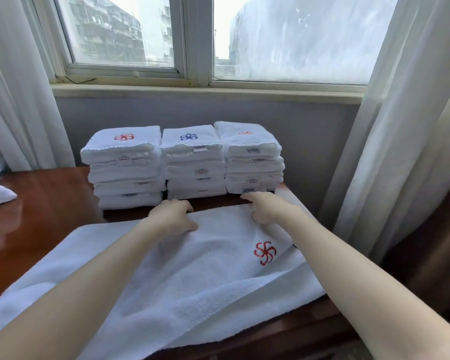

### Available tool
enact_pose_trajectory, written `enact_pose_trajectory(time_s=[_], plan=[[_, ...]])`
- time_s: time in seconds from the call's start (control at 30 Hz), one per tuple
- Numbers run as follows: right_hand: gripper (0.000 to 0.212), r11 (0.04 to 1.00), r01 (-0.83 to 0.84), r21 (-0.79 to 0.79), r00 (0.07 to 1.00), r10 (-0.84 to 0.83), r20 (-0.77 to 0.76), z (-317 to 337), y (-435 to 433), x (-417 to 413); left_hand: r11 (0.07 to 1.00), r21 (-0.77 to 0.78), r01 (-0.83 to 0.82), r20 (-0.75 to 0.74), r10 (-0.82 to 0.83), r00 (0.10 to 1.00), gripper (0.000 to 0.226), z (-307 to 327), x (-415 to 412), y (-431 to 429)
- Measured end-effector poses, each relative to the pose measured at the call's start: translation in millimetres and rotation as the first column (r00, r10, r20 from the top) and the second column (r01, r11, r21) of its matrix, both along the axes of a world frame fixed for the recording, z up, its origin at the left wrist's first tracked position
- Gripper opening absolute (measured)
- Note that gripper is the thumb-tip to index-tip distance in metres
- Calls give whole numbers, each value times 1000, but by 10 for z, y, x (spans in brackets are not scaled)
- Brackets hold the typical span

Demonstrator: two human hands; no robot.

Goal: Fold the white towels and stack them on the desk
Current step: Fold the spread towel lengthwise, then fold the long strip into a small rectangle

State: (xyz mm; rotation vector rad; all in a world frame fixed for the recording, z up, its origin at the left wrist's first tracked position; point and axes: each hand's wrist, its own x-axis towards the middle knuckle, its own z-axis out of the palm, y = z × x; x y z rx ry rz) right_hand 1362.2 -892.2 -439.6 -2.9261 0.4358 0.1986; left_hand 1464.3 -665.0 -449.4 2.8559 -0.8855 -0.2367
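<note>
left grip [176, 216] curled over the far edge of the spread towel [205, 276] | right grip [266, 207] pinching that same edge, red logo [265, 252] just nearside of it | three folded stacks [192, 162] sit right past both grips on the table [42, 203]

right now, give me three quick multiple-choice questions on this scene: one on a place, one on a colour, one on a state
1. Where do the folded stacks stand?
A. on the windowsill
B. at the back of the desk
C. on the floor

2. What colour is the logo atop the middle stack?
A. blue
B. green
C. black

3. How is the spread towel held?
A. neither hand touches it
B. one hand only
C. both hands grip its far edge

Answers: 1 B, they rest on its wood top. 2 A, the swirl is blue. 3 C, the left hand and the right hand curl on that edge.
</note>
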Motion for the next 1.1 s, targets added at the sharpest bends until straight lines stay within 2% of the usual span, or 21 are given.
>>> enact_pose_trajectory(time_s=[0.13, 0.2, 0.3, 0.37, 0.43, 0.53, 0.67, 0.77, 0.87, 1.0, 1.1], plan=[[69, 1000, -14, 13, 999, 15, -44, 60, 5, 107, 1000, -4, 19, -13, -19, 1000, 30, -3, 26, -21], [53, 999, -35, -15, 999, 34, -41, 77, 33, 113, 999, -25, 26, 14, -26, 1000, 27, -30, -2, -10], [18, 992, -41, -122, 999, 41, -6, 79, 95, 88, 996, -78, 40, 91, -33, 995, 18, -75, -39, 38], [10, 990, -13, -142, 996, 26, 91, 98, 128, 70, 988, -147, 40, 129, -21, 991, 11, -50, -46, 77], [5, 997, 38, -61, 964, -21, 265, 179, 146, 65, 968, -249, 33, 177, 12, 984, 7, 63, -44, 116], [15, 996, 46, 75, 852, -78, 517, 401, 169, 98, 912, -408, 31, 283, 94, 955, 4, 362, -18, 189], [9, 991, 30, 129, 749, -108, 653, 623, 217, 128, 854, -516, 63, 381, 163, 910, 9, 686, 3, 294], [7, 988, 16, 155, 739, -116, 663, 612, 267, 88, 856, -501, 130, 443, 124, 888, 9, 728, -32, 354], [15, 980, 14, 196, 784, -133, 607, 490, 263, 5, 883, -441, 158, 431, 54, 901, 10, 613, -105, 380], [23, 984, 59, 166, 887, -128, 444, 261, 177, -128, 921, -340, 189, 370, -53, 928, 15, 343, -251, 364], [24, 990, 118, 81, 915, -140, 379, 86, 133, -218, 941, -245, 235, 235, -177, 956, 23, 205, -336, 329]])
